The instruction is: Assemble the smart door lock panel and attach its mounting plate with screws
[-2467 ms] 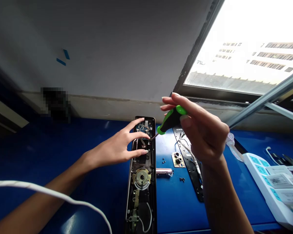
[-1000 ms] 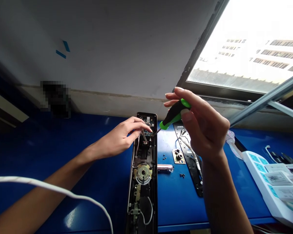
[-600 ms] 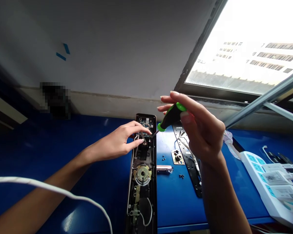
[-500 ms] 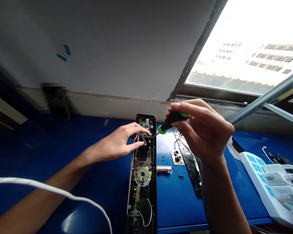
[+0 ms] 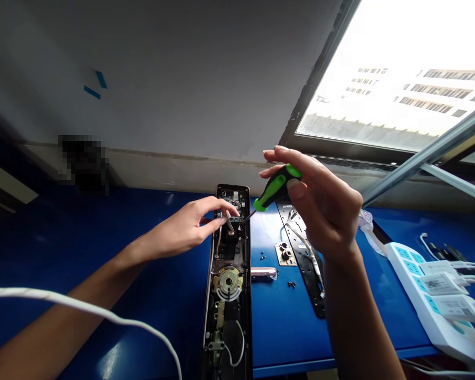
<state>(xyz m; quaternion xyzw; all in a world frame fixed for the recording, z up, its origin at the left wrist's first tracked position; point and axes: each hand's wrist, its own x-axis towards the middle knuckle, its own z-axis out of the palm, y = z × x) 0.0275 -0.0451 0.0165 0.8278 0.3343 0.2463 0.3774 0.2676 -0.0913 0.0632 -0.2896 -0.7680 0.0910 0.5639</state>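
Note:
A long black device housing [image 5: 230, 258] lies open on the blue table, showing a circuit board [image 5: 234, 203] at its far end and a round metal part [image 5: 229, 283] at mid-length. My left hand [image 5: 196, 224] reaches over the upper part of the housing, thumb and forefinger pinched around a thin cable [image 5: 229, 224]. My right hand [image 5: 320, 203] holds a green and black screwdriver [image 5: 276, 189] by its handle, fingers partly raised. The screwdriver's shaft slants down left, its tip inside the housing near the circuit board, beside the cable.
Right of the housing lie a small square module [image 5: 285, 254], loose screws [image 5: 292, 285], a wrapped cylinder [image 5: 264, 273] and a black perforated plate [image 5: 312, 285] with cables. A white power strip [image 5: 431, 301] stands farther right. A white cable [image 5: 103, 312] crosses my left forearm.
My right hand has turned the screwdriver, so more of the green on its handle shows. My left thumb and forefinger have shifted slightly up and left. The whole view has moved a little.

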